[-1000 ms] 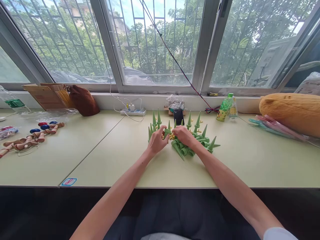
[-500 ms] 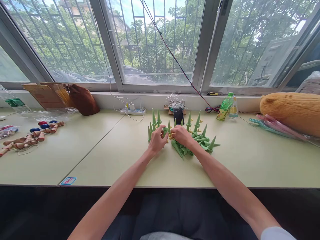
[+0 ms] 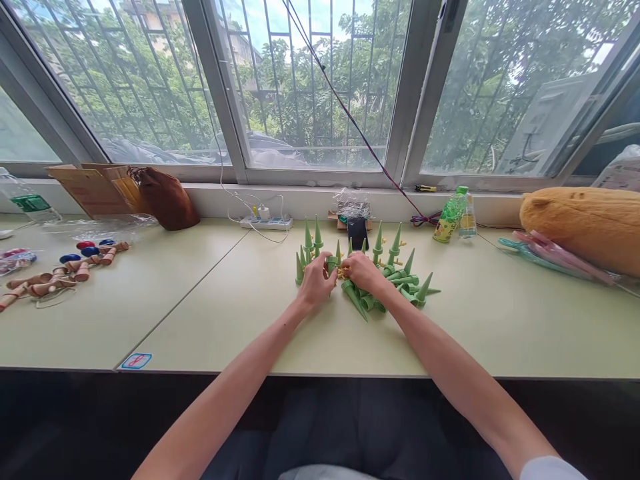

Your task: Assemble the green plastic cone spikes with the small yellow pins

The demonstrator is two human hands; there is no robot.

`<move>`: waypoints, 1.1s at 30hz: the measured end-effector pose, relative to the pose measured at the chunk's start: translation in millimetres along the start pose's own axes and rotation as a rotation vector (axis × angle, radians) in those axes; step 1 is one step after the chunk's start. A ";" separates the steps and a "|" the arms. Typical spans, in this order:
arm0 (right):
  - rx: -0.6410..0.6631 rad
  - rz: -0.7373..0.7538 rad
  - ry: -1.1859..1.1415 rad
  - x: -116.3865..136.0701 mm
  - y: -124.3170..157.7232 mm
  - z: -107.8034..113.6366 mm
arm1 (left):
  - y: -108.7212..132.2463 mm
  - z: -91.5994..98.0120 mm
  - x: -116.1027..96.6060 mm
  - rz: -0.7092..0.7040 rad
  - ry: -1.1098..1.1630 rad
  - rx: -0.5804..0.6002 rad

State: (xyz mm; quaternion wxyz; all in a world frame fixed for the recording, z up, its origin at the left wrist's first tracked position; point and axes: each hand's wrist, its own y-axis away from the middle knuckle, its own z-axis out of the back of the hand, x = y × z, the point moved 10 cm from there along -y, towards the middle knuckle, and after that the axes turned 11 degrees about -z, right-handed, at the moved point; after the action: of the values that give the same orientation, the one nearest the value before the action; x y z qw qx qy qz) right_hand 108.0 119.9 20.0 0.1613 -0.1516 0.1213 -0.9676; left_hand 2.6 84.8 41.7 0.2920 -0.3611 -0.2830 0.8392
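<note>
My left hand (image 3: 317, 279) is closed around a green plastic watering spike (image 3: 332, 264), its wide collar showing between thumb and fingers. Close beside it, my right hand (image 3: 363, 272) pinches a small yellow valve (image 3: 344, 272) against the spike's side; the fingertips hide part of it. Several green spikes (image 3: 318, 235) stand points up behind my left hand. More upright spikes with yellow valves (image 3: 395, 244) are behind my right hand. Under and beside my right forearm lies a loose pile of green spikes (image 3: 407, 288), with one long spike (image 3: 356, 300) in front.
A black phone (image 3: 357, 233) leans at the back near a plastic-wrapped bundle (image 3: 350, 205). A green drink bottle (image 3: 450, 215) stands to the right, near an orange plush (image 3: 583, 227). Wooden kendama toys (image 3: 60, 279) lie at left. A power strip (image 3: 266, 223) sits by the wall.
Both hands stay almost in place, with only a slight shift of the fingers at the yellow valve. The pile and standing spikes look the same.
</note>
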 end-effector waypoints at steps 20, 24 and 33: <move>-0.019 -0.038 -0.059 -1.5 1.2 3.8 | 1.4 6.3 5.5 0.059 0.031 -0.076; -0.025 0.054 -0.050 10.5 5.1 9.6 | 0.3 12.2 6.6 0.066 0.037 -0.118; 0.042 0.126 -0.110 11.4 4.9 1.6 | 0.3 8.7 2.1 0.038 0.039 -0.096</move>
State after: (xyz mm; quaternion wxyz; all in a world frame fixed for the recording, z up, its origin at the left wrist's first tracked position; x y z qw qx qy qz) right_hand 99.5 111.2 23.0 0.2314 -0.1932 0.1011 -0.9481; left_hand -5.5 83.8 45.6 0.2638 -0.3964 -0.3103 0.8228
